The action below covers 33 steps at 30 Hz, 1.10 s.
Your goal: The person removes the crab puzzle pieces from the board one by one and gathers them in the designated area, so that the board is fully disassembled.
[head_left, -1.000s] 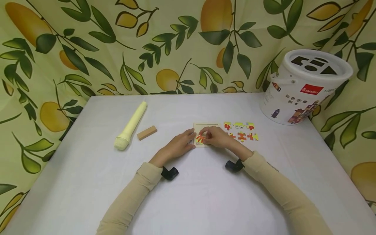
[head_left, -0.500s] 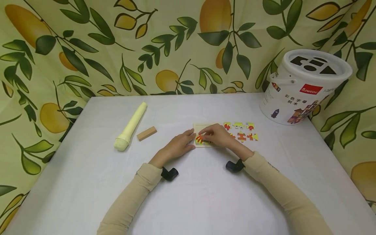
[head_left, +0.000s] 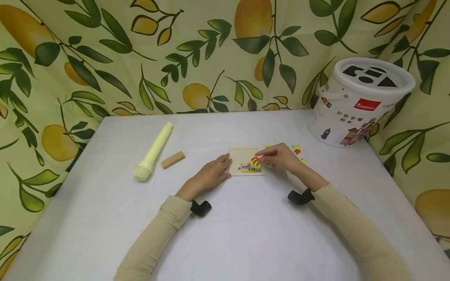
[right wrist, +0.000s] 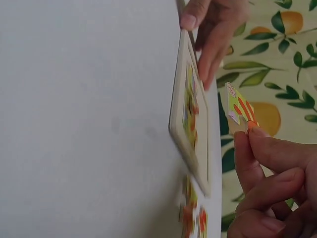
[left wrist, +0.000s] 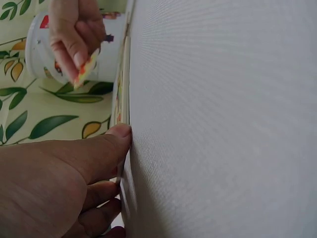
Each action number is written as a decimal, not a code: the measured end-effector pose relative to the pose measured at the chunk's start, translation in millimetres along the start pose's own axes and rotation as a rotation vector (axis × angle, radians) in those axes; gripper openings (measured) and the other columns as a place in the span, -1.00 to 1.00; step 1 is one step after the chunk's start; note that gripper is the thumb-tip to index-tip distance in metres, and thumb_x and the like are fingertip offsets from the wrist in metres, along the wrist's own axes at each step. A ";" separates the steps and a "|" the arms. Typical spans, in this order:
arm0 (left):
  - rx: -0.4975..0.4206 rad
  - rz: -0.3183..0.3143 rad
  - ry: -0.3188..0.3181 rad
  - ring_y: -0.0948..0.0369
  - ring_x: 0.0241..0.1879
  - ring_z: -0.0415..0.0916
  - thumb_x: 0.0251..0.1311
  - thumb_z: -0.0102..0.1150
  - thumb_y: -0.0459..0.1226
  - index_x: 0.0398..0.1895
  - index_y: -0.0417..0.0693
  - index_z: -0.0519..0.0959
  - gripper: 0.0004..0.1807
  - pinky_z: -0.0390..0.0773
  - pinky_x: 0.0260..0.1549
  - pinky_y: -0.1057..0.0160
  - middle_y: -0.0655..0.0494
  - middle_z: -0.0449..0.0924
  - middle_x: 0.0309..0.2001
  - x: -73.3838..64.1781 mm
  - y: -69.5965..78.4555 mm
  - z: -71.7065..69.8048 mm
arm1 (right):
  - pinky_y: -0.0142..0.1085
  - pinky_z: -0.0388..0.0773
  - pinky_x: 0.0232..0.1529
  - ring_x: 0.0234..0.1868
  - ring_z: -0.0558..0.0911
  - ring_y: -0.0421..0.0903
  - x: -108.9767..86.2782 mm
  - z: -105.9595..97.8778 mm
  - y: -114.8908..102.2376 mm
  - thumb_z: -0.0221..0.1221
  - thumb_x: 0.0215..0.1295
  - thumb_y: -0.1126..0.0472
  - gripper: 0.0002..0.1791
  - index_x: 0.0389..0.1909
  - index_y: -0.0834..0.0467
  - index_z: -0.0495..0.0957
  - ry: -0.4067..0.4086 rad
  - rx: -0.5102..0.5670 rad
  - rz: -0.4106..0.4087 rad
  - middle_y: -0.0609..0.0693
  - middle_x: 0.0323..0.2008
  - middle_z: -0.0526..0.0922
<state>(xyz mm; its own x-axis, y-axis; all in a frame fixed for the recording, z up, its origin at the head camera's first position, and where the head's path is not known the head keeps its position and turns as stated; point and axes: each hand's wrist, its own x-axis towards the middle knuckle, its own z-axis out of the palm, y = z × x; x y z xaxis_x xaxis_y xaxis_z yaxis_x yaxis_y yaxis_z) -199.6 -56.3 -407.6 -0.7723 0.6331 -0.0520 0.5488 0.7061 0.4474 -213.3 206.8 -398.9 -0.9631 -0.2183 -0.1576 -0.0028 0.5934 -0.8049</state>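
Note:
A square wooden puzzle board point(head_left: 236, 157) lies on the white table, with several colourful pieces point(head_left: 245, 168) set along its lower part. My left hand point(head_left: 207, 176) holds the board at its left side, thumb at the near corner and fingers along the edge. Between thumb and fingertips, my right hand point(head_left: 283, 158) pinches a yellow puzzle piece point(right wrist: 241, 106) with orange-red stripes. That piece is raised above the board's right side. Loose puzzle pieces point(head_left: 297, 150) lie right of the board, partly hidden behind the right hand.
On the left are a pale yellow microphone-shaped thing point(head_left: 153, 152) and a small wooden block point(head_left: 173, 160). A white bucket point(head_left: 346, 113) with shaped holes in its lid stands at the back right. Fruit-patterned cloth point(head_left: 147, 78) hangs behind the table.
My right hand has lifted the striped piece from the board's lower left and carried it to the right, uncovering other pieces on the board. The left hand keeps its hold.

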 end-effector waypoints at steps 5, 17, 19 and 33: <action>-0.009 -0.001 -0.001 -0.02 0.38 0.04 0.26 0.06 -0.18 0.30 -0.25 0.24 -0.41 0.19 0.27 -0.02 -0.14 0.05 0.40 -1.1 0.1 -0.5 | -0.41 0.47 -0.43 -0.35 0.51 -0.11 -17.8 -19.5 16.5 0.26 0.13 0.17 -0.70 -0.10 0.14 0.65 0.016 -0.035 0.077 0.12 -0.12 0.67; -0.016 0.027 0.012 -0.05 0.37 0.06 0.26 0.06 -0.19 0.29 -0.27 0.26 -0.42 0.22 0.23 -0.07 -0.18 0.06 0.39 -1.8 -1.5 -1.3 | -0.39 0.43 -0.19 -0.02 0.53 0.01 -37.3 -17.9 35.0 0.25 0.12 0.19 -0.74 -0.16 0.16 0.67 -0.055 -0.103 0.081 0.11 -0.09 0.66; -0.021 0.027 0.008 -0.05 0.38 0.05 0.26 0.05 -0.19 0.29 -0.27 0.25 -0.42 0.22 0.24 -0.07 -0.18 0.05 0.39 -1.9 -1.1 -1.6 | -0.38 0.43 -0.19 -0.08 0.53 -0.02 -37.5 -16.3 35.6 0.26 0.12 0.17 -0.76 -0.19 0.16 0.68 -0.061 -0.110 0.079 0.11 -0.13 0.68; -0.020 0.033 0.013 -0.05 0.37 0.06 0.26 0.06 -0.19 0.29 -0.28 0.26 -0.42 0.22 0.24 -0.04 -0.18 0.06 0.39 -1.4 -1.8 -1.1 | -0.36 0.34 -0.40 -0.31 0.47 -0.10 -38.1 -16.5 28.4 0.29 0.08 0.19 -0.80 -0.31 0.21 0.70 -0.031 -0.222 0.068 0.14 -0.25 0.70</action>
<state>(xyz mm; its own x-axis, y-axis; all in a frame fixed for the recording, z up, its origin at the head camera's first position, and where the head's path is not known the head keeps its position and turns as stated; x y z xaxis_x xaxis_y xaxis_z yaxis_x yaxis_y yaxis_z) -199.9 -58.8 -407.4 -0.7578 0.6520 -0.0255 0.5680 0.6783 0.4661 -181.2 244.8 -406.3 -0.9544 -0.1939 -0.2269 -0.0012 0.7628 -0.6466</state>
